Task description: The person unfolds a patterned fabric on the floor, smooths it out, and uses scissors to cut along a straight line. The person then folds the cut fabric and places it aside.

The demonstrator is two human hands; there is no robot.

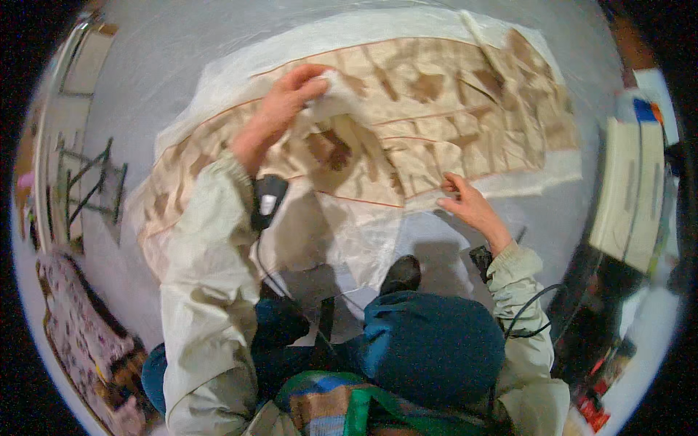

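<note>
A wide beige sheet with brown patches and red-orange edge lines (pixel 431 128) lies wrinkled before me, with a thin whitish translucent layer (pixel 218 92) showing around its rim. My left hand (pixel 289 103) pinches a bunched piece of this whitish layer between thumb and fingers, lifted over the sheet's middle. Beneath that hand the near part of the sheet looks folded or raised. Close to the sheet's near right edge is my right hand (pixel 469 204), thumb and fingers apart; whether the fingertips touch the edge is hard to tell.
Grey flooring (pixel 147 82) surrounds the sheet. A dark metal frame (pixel 90 180) stands at left, a patterned cloth-covered item (pixel 82 316) at lower left, a cream boxy object (pixel 627 185) at right. Cabled black devices sit on my left wrist (pixel 268 201) and right wrist (pixel 481 262).
</note>
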